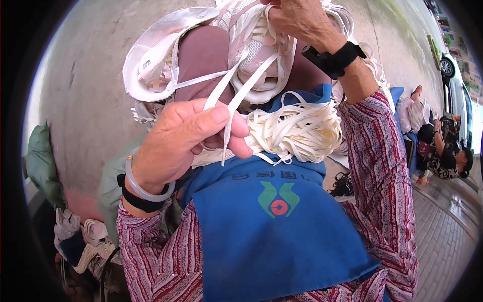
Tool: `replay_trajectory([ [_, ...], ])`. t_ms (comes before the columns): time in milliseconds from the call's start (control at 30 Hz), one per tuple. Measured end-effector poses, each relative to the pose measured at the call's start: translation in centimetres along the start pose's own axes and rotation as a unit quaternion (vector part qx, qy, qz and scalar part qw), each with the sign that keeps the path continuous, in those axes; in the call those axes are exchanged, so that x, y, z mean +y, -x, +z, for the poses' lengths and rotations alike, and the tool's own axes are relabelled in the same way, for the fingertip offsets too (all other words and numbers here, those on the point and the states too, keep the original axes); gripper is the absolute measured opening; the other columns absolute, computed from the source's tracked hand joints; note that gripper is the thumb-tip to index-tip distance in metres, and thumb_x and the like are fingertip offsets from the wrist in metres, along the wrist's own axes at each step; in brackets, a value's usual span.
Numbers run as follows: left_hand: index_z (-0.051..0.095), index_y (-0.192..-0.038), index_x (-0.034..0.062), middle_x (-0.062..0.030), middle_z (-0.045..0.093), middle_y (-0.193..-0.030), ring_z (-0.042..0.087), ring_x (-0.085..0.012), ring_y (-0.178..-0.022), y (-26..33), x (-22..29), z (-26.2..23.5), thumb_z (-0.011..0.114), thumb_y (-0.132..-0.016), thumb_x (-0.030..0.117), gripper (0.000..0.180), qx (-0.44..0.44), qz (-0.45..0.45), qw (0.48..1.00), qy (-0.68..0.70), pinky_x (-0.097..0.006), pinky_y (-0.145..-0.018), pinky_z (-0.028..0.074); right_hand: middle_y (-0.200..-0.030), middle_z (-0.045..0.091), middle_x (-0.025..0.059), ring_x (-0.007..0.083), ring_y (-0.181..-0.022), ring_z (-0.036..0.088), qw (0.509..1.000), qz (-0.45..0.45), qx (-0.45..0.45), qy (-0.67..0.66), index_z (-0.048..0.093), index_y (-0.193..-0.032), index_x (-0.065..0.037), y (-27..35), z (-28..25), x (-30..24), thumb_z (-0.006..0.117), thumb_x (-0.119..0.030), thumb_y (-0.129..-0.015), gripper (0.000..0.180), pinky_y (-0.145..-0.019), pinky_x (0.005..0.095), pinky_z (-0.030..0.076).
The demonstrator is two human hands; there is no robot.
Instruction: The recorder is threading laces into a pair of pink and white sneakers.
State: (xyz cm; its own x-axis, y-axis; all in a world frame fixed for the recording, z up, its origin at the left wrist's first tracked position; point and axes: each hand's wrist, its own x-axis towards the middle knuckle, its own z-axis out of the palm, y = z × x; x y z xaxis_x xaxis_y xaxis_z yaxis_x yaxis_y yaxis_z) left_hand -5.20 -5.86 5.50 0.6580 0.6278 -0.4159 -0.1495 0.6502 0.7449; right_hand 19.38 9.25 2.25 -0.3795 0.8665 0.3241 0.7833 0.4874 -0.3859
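Observation:
Between the thumb and fingers of my left hand [188,128] two flat white shoelace [251,85] ends are pinched, the tip of one hanging below. The lace runs up to a white and pale pink shoe upper [256,63] lying across my lap. My right hand [297,20] is at the far side of that upper, fingers curled at its edge; the frame's top cuts part of it off. Another pale shoe upper [151,63] rests at the left, beside my knee. Nearer me, a thick bundle of cream laces [297,128] lies on my blue apron [282,241].
Green sacks [45,156] stand at the left, with more shoe pieces [95,231] below them. At the right another person [448,156] sits near pale shoe uppers [412,113]. Behind that person is a parked car [460,75]. Concrete ground [95,65] surrounds my lap.

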Motion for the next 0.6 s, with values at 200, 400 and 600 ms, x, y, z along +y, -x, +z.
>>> replay_trajectory([
  [200, 0.060, -0.093, -0.0040, -0.0145, 0.066, -0.076, 0.067, -0.0240, -0.077, 0.3, 0.4, 0.9, 0.050, -0.097, 0.022, 0.029, 0.007, 0.044, 0.998, -0.049, -0.036, -0.079, 0.053, -0.085, 0.064, 0.0206, 0.0336, -0.082, 0.062, 0.995, 0.003, -0.063, -0.071, 0.064, -0.090, 0.003, -0.2, -1.0, 0.2, 0.056, -0.009, -0.071, 0.023, -0.074, 0.0380, 0.050],
  [400, 0.062, -0.090, -0.0071, -0.0086, 0.061, -0.068, 0.062, -0.0160, -0.064, 1.0, -0.3, 1.5, 0.053, -0.096, 0.021, 0.030, -0.051, -0.036, 0.996, -0.069, -0.028, -0.062, 0.052, -0.102, 0.065, 0.0218, 0.0290, -0.088, 0.064, 0.978, 0.004, -0.120, -0.171, 0.061, -0.109, 0.004, 0.5, -3.9, 0.7, 0.059, -0.016, -0.074, 0.041, -0.079, 0.0349, 0.051],
  [600, 0.064, -0.091, -0.0050, -0.0059, 0.060, -0.069, 0.057, -0.0112, -0.059, 1.0, -0.2, 2.0, 0.054, -0.097, 0.018, 0.026, -0.037, -0.068, 0.987, -0.143, -0.023, -0.055, 0.047, -0.081, 0.067, 0.0044, 0.0091, -0.066, 0.057, 0.994, 0.056, 0.040, -0.080, 0.067, -0.098, 0.000, 4.6, -4.7, 0.1, 0.066, -0.016, -0.086, 0.020, -0.062, 0.0222, 0.049],
])
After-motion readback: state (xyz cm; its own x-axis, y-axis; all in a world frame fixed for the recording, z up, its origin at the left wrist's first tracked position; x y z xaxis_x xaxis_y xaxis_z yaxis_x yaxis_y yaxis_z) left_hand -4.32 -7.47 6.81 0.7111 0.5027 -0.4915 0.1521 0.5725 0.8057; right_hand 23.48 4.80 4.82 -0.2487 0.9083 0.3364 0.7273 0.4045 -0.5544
